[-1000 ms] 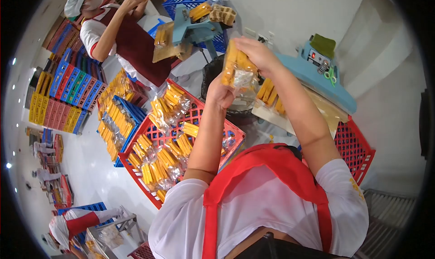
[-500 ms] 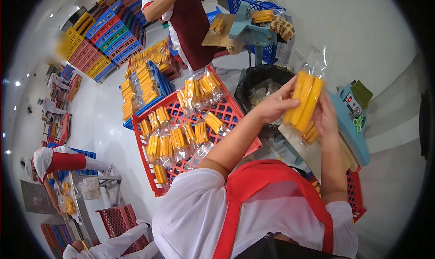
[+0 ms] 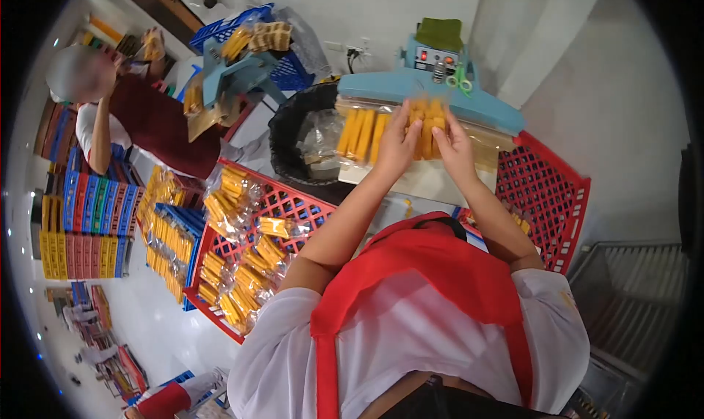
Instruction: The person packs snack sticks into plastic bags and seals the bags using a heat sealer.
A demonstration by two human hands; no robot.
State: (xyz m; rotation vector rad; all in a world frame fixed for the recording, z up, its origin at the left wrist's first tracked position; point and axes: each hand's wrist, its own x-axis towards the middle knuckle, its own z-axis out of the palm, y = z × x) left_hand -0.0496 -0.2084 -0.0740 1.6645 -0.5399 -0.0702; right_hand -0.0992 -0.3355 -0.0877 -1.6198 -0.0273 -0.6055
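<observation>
A clear bag of yellow sticks (image 3: 427, 142) is between my hands, just in front of the blue bag sealer (image 3: 433, 89). My left hand (image 3: 397, 144) closes on its left side, thumb toward the middle. On the opposite side, my right hand (image 3: 456, 149) has its thumb on the sticks and its fingers along the edge. The bag's far end is blurred near the sealer's bar. More bagged yellow sticks (image 3: 358, 134) lie to the left of my left hand, on the sealer's pale shelf (image 3: 411, 186).
Left of the sealer stands a bin with a black liner (image 3: 282, 137). A red crate (image 3: 238, 252) holds several filled bags; another red crate (image 3: 543, 199) is at right. Green scissors (image 3: 460, 80) rest on the sealer. A co-worker (image 3: 158, 111) stands at a second sealer (image 3: 238, 74).
My view has turned toward the sealer. Both hands have brought the bag from mid-air to the sealer's front, and more bagged sticks now show on its shelf.
</observation>
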